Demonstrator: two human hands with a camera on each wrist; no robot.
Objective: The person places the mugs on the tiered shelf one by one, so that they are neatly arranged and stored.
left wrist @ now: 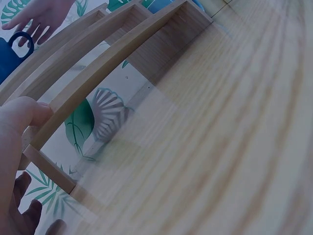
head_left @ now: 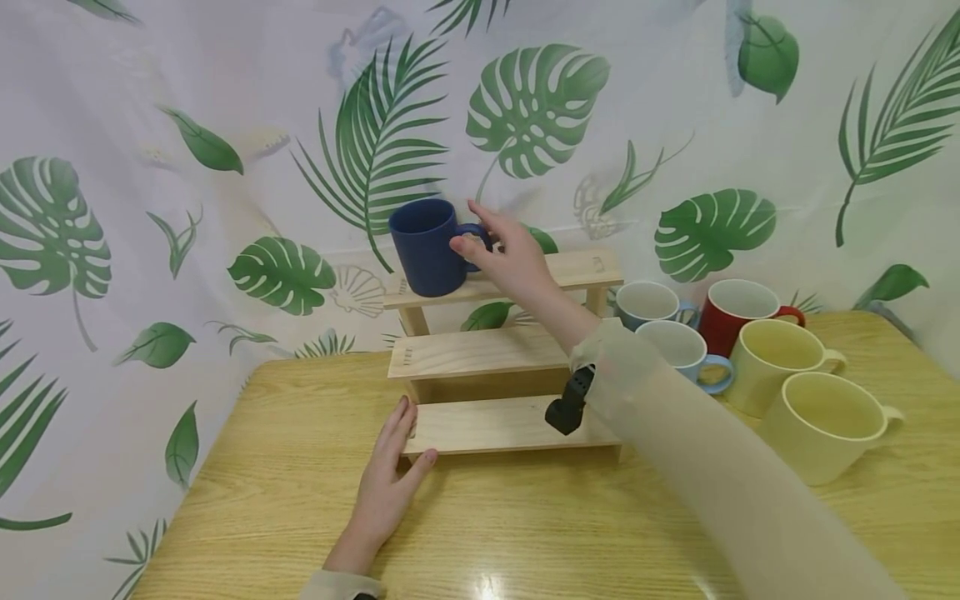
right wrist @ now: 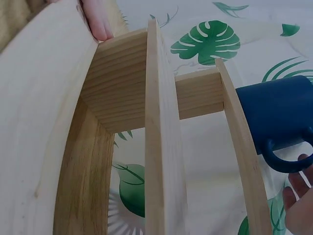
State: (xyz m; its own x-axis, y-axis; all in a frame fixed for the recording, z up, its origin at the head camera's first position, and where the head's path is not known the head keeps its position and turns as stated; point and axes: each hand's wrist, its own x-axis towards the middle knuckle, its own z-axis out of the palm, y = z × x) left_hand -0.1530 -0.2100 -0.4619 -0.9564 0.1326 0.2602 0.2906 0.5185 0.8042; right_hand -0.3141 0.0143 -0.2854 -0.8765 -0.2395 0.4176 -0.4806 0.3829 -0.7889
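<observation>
On the left, touches the left end of the lowest tier [head_left: 495,427] of the wooden rack [head_left: 465,353] with left hand [head_left: 382,493], fingers extended, thumb at the front edge. Next, upright on the top tier [head_left: 498,287] near its left end, handle [head_left: 480,230] pointing right: dark blue mug [head_left: 428,257]. Just beside that handle, right hand [head_left: 516,260], fingers loosely parted; cannot tell whether in contact. Farther right, upright on the desk [head_left: 300,442]: grey-blue mug [head_left: 637,320], light blue mug [head_left: 678,354], red mug [head_left: 722,329], two yellow mugs [head_left: 765,379] [head_left: 813,442].
</observation>
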